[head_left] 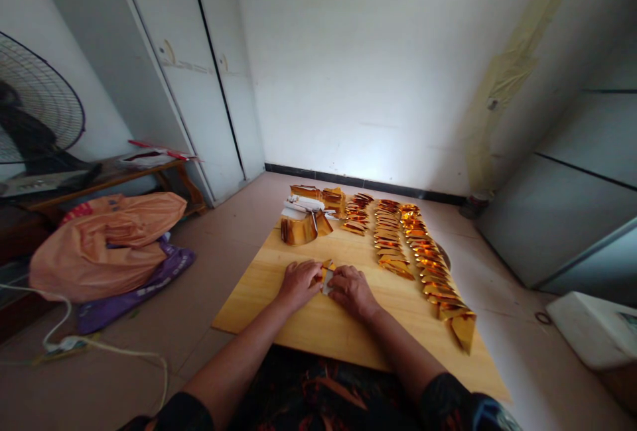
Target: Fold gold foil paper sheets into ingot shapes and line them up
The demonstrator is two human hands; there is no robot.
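Note:
Between my two hands is a small sheet of gold foil paper (327,277), partly folded, with its pale side facing up and a gold corner at its far end. My left hand (301,285) grips its left edge with bent fingers. On the other side my right hand (352,290) presses its fingers onto the right edge. Both hands rest low over the wooden board (269,295). Beyond them stands a curved stack of gold foil sheets (298,229). Folded gold foil pieces (393,237) lie in overlapping rows to the right, the longest row (432,265) along the board's right side.
A white roll-like bundle (303,203) lies at the board's far left. On the floor to the left are an orange bag (109,239), a purple bag (134,285) and a white cable (129,351). A fan (34,106) stands behind; a white box (592,328) sits at right.

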